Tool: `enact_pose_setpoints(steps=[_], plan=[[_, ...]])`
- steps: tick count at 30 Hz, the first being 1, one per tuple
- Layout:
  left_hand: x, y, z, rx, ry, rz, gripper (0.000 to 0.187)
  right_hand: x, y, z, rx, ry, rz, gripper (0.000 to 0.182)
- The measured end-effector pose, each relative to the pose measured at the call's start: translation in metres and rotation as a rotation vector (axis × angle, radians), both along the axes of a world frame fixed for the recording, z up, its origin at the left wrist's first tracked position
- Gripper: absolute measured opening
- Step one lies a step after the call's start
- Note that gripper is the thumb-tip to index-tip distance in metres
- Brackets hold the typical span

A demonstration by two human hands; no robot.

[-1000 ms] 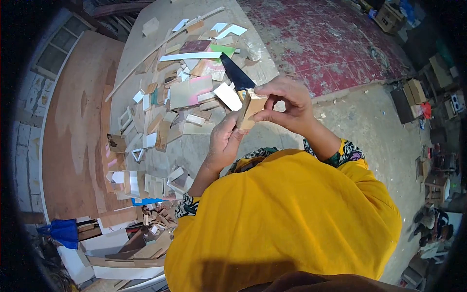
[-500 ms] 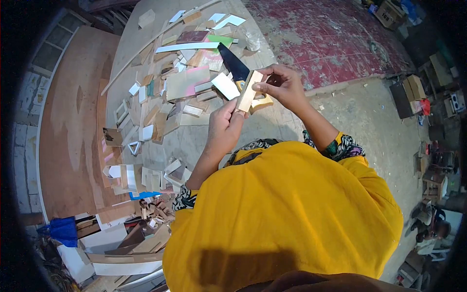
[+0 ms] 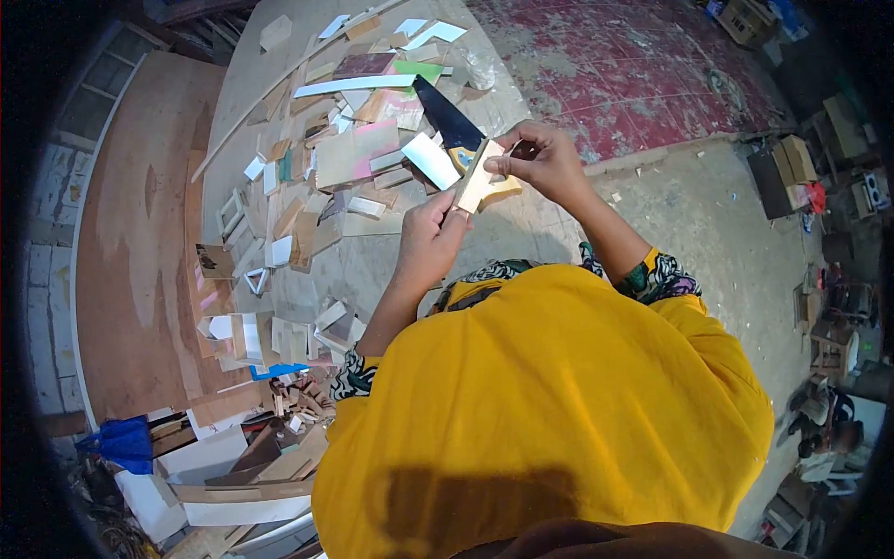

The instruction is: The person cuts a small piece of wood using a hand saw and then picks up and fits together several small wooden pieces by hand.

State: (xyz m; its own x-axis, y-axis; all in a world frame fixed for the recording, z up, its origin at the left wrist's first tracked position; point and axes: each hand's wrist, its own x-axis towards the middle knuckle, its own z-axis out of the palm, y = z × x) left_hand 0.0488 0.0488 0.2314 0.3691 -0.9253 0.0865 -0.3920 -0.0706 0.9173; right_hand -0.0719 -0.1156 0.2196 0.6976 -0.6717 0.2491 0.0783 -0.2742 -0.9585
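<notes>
A small pale wooden piece point(image 3: 477, 183), narrow and tilted, is held up in front of my body between both hands. My left hand point(image 3: 432, 237) grips its lower end with the fingers closed round it. At the upper end, my right hand point(image 3: 540, 163) pinches it between thumb and fingers. Behind the piece lies a handsaw with a dark blade point(image 3: 447, 112) and a yellow handle point(image 3: 503, 187), partly hidden by the wood and my fingers. A white rectangular piece point(image 3: 430, 162) lies just left of the saw handle.
The work table point(image 3: 521, 244) carries many wood offcuts, a pink-edged board point(image 3: 358, 155) and a long white strip point(image 3: 354, 86). A large brown panel point(image 3: 140, 233) stands at the left. Scraps and a blue cloth point(image 3: 121, 443) lie lower left; cardboard boxes point(image 3: 793, 164) stand at the right.
The wooden piece is turned slightly between my hands, showing its broad face differently. Both hands keep their hold, and the view has shifted a little.
</notes>
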Motion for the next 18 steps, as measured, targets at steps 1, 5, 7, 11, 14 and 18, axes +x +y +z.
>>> enact_pose_setpoints(steps=[1,5,7,11,14,18], plan=[[0.003,-0.001,-0.002,0.085,0.189,-0.014,0.026,0.001,-0.002,-0.001,-0.085,0.052,-0.027,0.025],[0.015,-0.002,-0.006,0.144,0.544,-0.156,0.037,0.003,-0.007,-0.003,0.192,0.085,0.118,0.027],[0.016,-0.005,-0.015,0.154,0.642,-0.148,0.039,0.004,-0.014,-0.012,0.292,0.108,0.187,0.029],[0.017,-0.007,-0.023,0.157,0.852,-0.134,0.039,0.005,-0.025,-0.024,0.360,0.149,0.265,0.028],[0.015,-0.008,-0.019,0.173,0.820,-0.123,0.039,0.004,-0.027,-0.026,0.359,0.159,0.266,0.027],[0.015,-0.009,-0.015,0.165,0.749,-0.171,0.035,0.003,-0.027,-0.022,0.367,0.170,0.270,0.026]])
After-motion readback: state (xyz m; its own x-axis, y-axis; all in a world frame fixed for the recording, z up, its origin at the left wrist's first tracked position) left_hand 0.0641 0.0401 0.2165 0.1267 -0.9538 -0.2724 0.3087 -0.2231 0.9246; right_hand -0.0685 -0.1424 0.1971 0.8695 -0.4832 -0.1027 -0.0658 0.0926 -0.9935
